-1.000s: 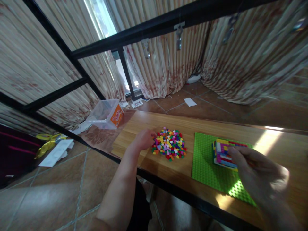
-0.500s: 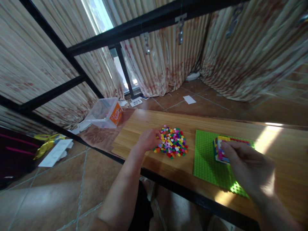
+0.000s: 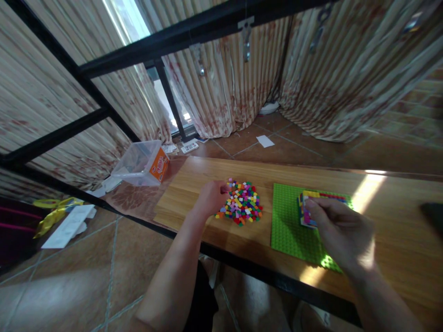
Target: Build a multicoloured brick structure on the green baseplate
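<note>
A loose pile of small multicoloured toy bricks (image 3: pixel 244 203) lies on the wooden table. At its left edge is my left hand (image 3: pixel 213 197), fingers curled in and tips close together; whatever is between them is too small to make out. To the right, a green studded baseplate (image 3: pixel 285 226) carries a low built block of coloured bricks (image 3: pixel 305 216), with yellow, red, blue and white showing. My right hand (image 3: pixel 342 228) is over this block, thumb and forefinger pinched at its near left part. The hand hides much of the block and anything pinched there.
The wooden table (image 3: pixel 398 230) has a dark front edge. Beyond its left end stands a clear plastic box (image 3: pixel 136 161) with an orange label. A dark object (image 3: pixel 432 214) lies at the right. Papers lie on the tiled floor, and a black metal frame crosses before the curtains.
My left hand's fingers have drawn slightly up and back from the pile and curled closer together. My right hand stays pinched at the brick block. The whole view has shifted a little.
</note>
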`<action>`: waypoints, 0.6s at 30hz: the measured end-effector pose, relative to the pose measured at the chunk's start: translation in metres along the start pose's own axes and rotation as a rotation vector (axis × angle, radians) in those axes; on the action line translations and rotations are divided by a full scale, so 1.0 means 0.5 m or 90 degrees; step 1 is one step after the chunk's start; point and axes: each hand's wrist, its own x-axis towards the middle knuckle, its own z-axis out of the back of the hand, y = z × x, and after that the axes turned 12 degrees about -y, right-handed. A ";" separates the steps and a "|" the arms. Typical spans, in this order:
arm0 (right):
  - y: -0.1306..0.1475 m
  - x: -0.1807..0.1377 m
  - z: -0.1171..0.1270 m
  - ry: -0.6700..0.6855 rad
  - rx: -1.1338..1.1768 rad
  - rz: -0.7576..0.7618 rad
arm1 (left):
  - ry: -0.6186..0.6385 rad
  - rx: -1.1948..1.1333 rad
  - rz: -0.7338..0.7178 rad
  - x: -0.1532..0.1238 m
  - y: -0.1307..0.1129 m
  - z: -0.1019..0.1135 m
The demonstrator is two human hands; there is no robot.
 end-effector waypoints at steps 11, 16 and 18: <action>0.041 -0.045 -0.038 0.175 0.013 0.143 | 0.089 -0.622 0.321 -0.052 -0.126 -0.099; 0.044 -0.046 -0.043 0.143 -0.025 0.122 | 0.082 -0.739 0.361 -0.074 -0.158 -0.123; 0.043 -0.046 -0.043 0.124 -0.005 0.084 | 0.086 -0.758 0.361 -0.078 -0.164 -0.127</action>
